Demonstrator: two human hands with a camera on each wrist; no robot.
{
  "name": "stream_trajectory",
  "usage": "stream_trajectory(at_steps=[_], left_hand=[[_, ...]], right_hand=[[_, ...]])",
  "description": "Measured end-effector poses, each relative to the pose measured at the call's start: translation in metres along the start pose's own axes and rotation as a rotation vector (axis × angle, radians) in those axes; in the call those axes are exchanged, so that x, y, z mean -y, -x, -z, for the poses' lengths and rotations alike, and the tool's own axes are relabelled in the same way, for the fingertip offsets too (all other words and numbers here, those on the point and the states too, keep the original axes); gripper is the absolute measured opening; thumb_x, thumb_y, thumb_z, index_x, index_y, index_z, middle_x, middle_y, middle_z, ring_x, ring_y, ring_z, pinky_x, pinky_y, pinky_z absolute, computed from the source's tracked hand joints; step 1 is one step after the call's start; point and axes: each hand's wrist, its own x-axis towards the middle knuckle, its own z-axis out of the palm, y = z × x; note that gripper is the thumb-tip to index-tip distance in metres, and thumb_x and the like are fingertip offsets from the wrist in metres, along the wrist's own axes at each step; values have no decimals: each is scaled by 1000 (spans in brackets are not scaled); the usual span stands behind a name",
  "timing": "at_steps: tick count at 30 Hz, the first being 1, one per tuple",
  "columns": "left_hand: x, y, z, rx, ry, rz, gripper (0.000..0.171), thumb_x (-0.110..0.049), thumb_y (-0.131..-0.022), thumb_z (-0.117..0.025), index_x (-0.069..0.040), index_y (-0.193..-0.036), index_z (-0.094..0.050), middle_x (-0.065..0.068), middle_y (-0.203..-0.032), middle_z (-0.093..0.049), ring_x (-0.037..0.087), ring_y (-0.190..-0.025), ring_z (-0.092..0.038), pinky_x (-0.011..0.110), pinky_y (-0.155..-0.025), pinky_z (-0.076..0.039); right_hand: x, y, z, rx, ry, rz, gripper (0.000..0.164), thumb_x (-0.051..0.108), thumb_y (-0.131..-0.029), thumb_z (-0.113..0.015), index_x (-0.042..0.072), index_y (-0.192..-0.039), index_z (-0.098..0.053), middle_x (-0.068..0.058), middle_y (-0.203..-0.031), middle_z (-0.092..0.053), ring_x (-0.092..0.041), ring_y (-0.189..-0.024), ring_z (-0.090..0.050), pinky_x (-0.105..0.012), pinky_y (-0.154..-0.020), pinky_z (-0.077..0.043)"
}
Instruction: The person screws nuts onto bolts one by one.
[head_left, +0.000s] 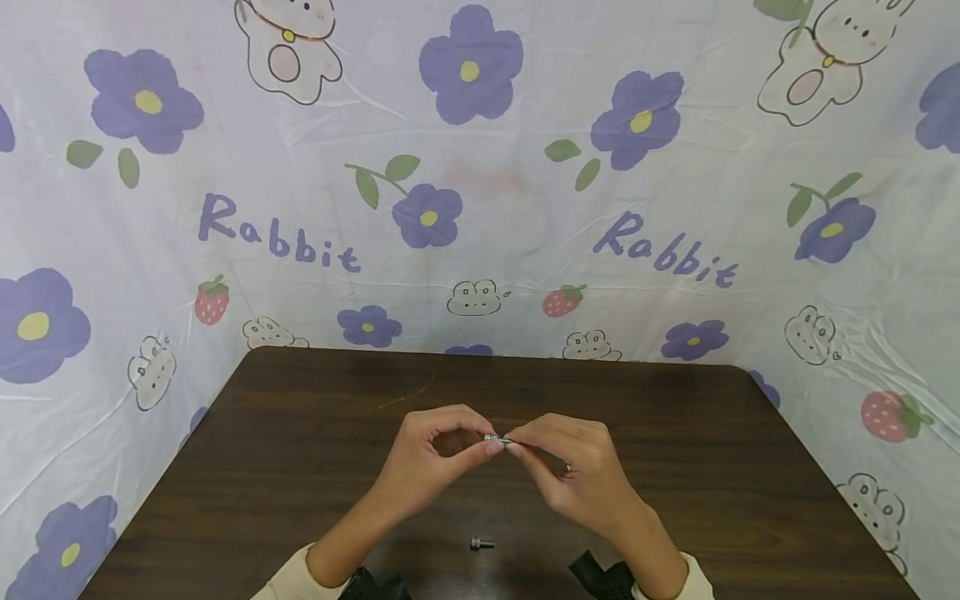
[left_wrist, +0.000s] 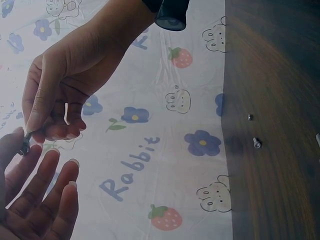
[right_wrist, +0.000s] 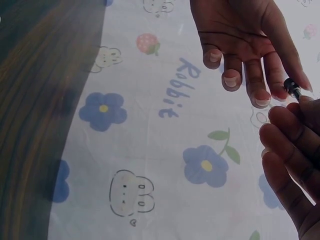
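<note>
Where two bare hands meet above the dark brown wood-grain table (head_left: pixel 697 467), we find a small silvery metal bolt (head_left: pixel 497 438) held in the air between them. On our left, the left hand (head_left: pixel 438 454) pinches the bolt's thicker head between thumb and forefinger, its other fingers loosely spread, as both wrist views show. Facing it, the right hand (head_left: pixel 583 467) pinches the slim shank the same way, thumb against forefinger, with the remaining fingers loosely bent. We see the bolt lying nearly level, its head toward the left hand.

Below, nearer the person, a second silvery bolt with a round head (head_left: pixel 482 544) lies on its side on the tabletop, touched by neither hand. From the left wrist we also notice a tiny silvery metal piece (left_wrist: pixel 250 117) near that second bolt (too small for us to name). Cream sleeves (head_left: pixel 288 577) and black wrist straps (head_left: pixel 600 575) frame the lower edge; behind hangs a white cloth printed with purple flowers, strawberries and rabbits (head_left: pixel 517 242).
</note>
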Motion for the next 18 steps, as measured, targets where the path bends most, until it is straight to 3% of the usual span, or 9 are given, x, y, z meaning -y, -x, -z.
stream_trajectory(at_steps=[4, 8, 12, 18], left_hand=[[0, 0, 0, 12, 3, 32, 6, -7, -91, -77, -11, -96, -75, 1, -84, -73, 14, -67, -69, 32, -53, -58], [-1, 1, 2, -4, -16, 43, 20, -10, -88, -82, -11, -106, -75, 4, -91, -75, 16, -72, -71, 31, -54, -58], [-2, 1, 2, -35, -47, -5, 29, -10, -84, -85, -14, -112, -74, 3, -99, -74, 20, -78, -72, 32, -58, -59], [-1, 0, 1, -62, -50, -80, 25, 2, -81, -84, -10, -102, -77, 5, -99, -74, 16, -76, -68, 32, -59, -59]], right_hand=[[0, 0, 0, -3, 4, 6, 16, 17, -102, -65, 6, -96, -75, -3, -85, -74, -15, -73, -72, -24, -66, -59], [-1, 0, -1, -8, 16, 13, 16, 17, -102, -65, 5, -96, -75, -4, -85, -74, -16, -73, -72, -25, -65, -59], [-1, 0, -1, -8, 21, 12, 17, 17, -102, -65, 5, -96, -75, -5, -85, -74, -16, -73, -72, -25, -66, -60], [-1, 0, -1, -9, 13, 17, 17, 16, -102, -65, 4, -96, -75, -5, -86, -74, -17, -74, -73, -25, -67, -60]])
